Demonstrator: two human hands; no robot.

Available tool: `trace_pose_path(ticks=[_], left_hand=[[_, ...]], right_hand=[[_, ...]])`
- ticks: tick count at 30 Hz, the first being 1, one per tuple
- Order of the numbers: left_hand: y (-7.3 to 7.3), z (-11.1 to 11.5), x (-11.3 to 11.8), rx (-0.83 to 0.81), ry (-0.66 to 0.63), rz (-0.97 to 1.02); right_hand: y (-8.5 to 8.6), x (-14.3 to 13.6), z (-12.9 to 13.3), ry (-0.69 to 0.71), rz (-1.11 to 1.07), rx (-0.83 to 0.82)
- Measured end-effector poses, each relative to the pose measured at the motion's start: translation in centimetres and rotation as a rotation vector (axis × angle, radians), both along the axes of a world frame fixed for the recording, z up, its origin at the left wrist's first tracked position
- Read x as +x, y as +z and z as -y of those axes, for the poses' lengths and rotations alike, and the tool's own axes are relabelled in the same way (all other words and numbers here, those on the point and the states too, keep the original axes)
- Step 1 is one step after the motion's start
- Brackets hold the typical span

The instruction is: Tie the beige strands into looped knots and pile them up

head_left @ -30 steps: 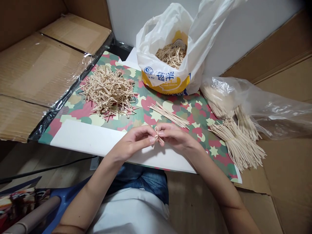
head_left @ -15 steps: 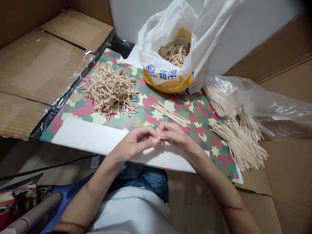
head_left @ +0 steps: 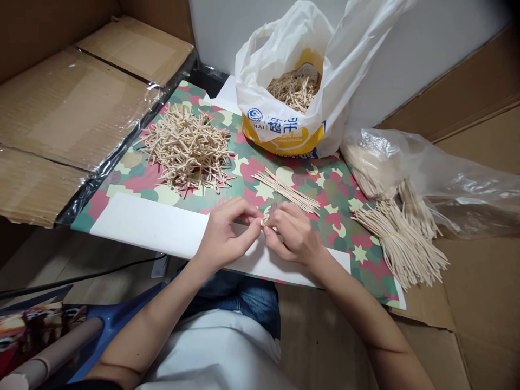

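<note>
Between my fingertips is a small looped, knotted piece of pale reed stick [head_left: 265,219], mostly covered by the fingers. My left hand [head_left: 232,230] pinches it from the left with thumb and forefinger. On the other side my right hand [head_left: 293,232] is closed on it, fingers curled. Both hands hover over the white strip at the table's near edge. Just beyond them lie several loose straight reed sticks [head_left: 286,190]. A heap of bent, knotted sticks [head_left: 189,149] is piled at the left of the patterned sheet [head_left: 325,200].
A white and yellow plastic bag [head_left: 280,127] with more knotted sticks stands at the back. Bundles of straight sticks [head_left: 406,241] lie at the right, beside a clear plastic bag [head_left: 450,173]. Cardboard [head_left: 97,103] covers the left side.
My right hand has turned, its fingers now curled more over the knotted piece. The loop that stood up between the fingertips looks smaller and tighter. The view shifted slightly.
</note>
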State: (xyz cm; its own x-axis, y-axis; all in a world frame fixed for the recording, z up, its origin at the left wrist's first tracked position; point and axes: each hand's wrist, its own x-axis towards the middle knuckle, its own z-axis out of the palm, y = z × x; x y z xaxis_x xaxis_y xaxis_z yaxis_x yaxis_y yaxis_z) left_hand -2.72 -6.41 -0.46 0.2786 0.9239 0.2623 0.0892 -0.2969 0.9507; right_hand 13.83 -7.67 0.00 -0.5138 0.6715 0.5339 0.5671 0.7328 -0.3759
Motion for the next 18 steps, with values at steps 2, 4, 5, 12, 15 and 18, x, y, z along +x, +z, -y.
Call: trace_pose_path(ticks=[2, 4, 5, 12, 15, 18], left_hand=[[0.0, -0.3, -0.5, 0.110, -0.061, -0.106], [0.1, -0.5, -1.0, 0.180, -0.130, -0.205], [0.1, -0.6, -1.2, 0.200, -0.162, -0.255], [0.9, -0.9, -1.7, 0.225, -0.261, -0.487], [0.9, -1.0, -1.7, 0.198, -0.316, -0.474], [0.7, -1.2, -1.7, 0.160, -0.292, -0.389]], right_hand=[[0.1, 0.1, -0.1, -0.004, 0.057, -0.021], [0.2, 0.2, -0.2, -0.014, 0.109, -0.026], [0.2, 0.2, -0.3, -0.018, 0.131, -0.019], [0.4, 0.6, -0.5, -0.004, 0.262, -0.058], [0.4, 0.6, -0.5, 0.010, 0.279, -0.042], [0.5, 0.7, -0.5, -0.007, 0.267, -0.020]])
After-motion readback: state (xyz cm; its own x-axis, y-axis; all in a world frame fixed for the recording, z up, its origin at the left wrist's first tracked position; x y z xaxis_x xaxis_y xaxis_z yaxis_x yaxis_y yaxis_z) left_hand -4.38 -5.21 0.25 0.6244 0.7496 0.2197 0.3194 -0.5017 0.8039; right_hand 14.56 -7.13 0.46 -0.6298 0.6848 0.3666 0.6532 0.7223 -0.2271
